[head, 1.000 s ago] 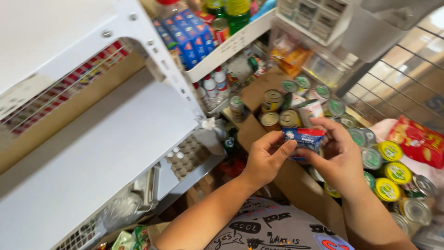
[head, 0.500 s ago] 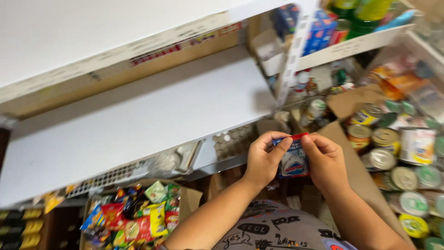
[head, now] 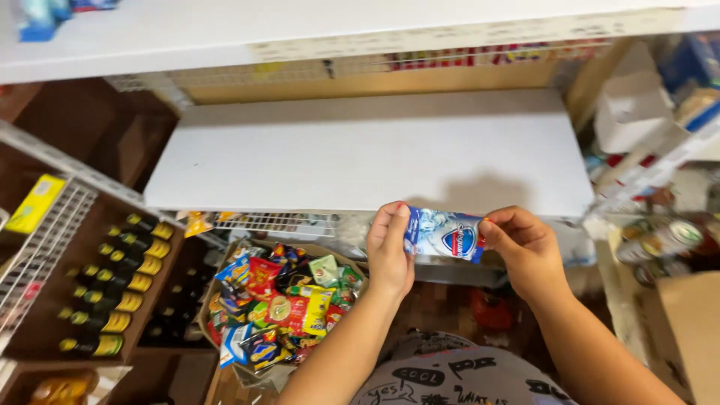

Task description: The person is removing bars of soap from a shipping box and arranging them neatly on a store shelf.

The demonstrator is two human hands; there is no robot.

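Observation:
A small blue and white soap packet (head: 444,235) with a round red and blue emblem is held flat between both hands. My left hand (head: 390,251) pinches its left end and my right hand (head: 526,251) pinches its right end. The packet hovers just in front of the front edge of a bare white shelf board (head: 360,154).
A box of colourful snack packets (head: 281,307) sits below left. Dark bottles with yellow labels (head: 124,289) lie in rows on a wooden rack at far left, beside a white wire rack (head: 45,240). Cans (head: 660,240) and a cardboard box (head: 686,315) are at right.
The view has swung left, away from the cans toward the white shelf. Both hands kept the packet and turned it flat, emblem facing up.

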